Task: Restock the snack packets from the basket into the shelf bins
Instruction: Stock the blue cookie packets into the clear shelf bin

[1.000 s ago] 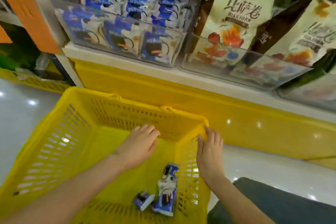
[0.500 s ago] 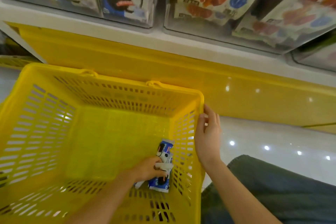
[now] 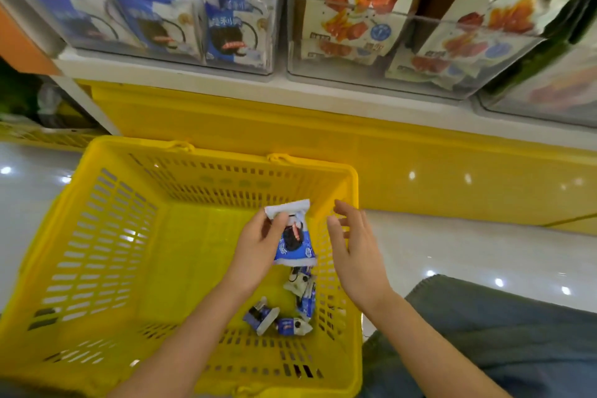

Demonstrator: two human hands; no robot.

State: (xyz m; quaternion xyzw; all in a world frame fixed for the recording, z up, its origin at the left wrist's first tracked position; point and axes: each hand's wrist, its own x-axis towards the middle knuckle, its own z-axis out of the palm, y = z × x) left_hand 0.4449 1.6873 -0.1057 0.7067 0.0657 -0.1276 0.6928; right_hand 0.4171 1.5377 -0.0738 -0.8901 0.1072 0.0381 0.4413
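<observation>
— What have the hands got?
— My left hand (image 3: 258,245) pinches a blue-and-white snack packet (image 3: 293,237) near its top, holding it upright over the yellow basket (image 3: 97,236). My right hand (image 3: 358,252) hovers just beside it, fingers spread, holding nothing.
— And inside the basket?
— A few loose packets (image 3: 286,317) lie in its near right corner.
— The shelf?
— The left bin (image 3: 226,66) is packed with matching blue packs (image 3: 232,39). The right bin (image 3: 371,82) beside it holds larger cream bags (image 3: 352,3) with orange print.
</observation>
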